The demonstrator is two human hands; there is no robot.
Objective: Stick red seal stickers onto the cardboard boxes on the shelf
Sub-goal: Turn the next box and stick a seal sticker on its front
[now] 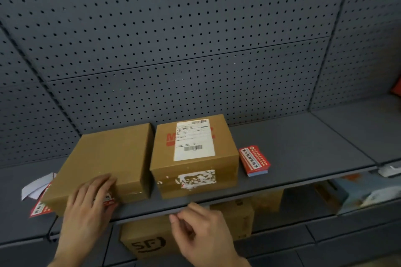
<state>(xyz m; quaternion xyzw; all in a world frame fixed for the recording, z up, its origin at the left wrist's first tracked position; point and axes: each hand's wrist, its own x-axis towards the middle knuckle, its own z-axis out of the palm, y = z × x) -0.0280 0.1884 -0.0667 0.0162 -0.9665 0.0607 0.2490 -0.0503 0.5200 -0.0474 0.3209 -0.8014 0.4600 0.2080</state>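
Under the left hand's [86, 199] flat fingers [102, 182], a red sticker [109, 198] on one of two cardboard boxes [108, 154]; right hand [201, 230] loosely curled.

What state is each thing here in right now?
Left box: closed, red sticker on front edge.
Right box: closed, no red sticker visible.
Sticker stack: lying on shelf, beside right box.
Left hand: flat, pressing the red sticker.
Right hand: fingers curled; contents unclear.
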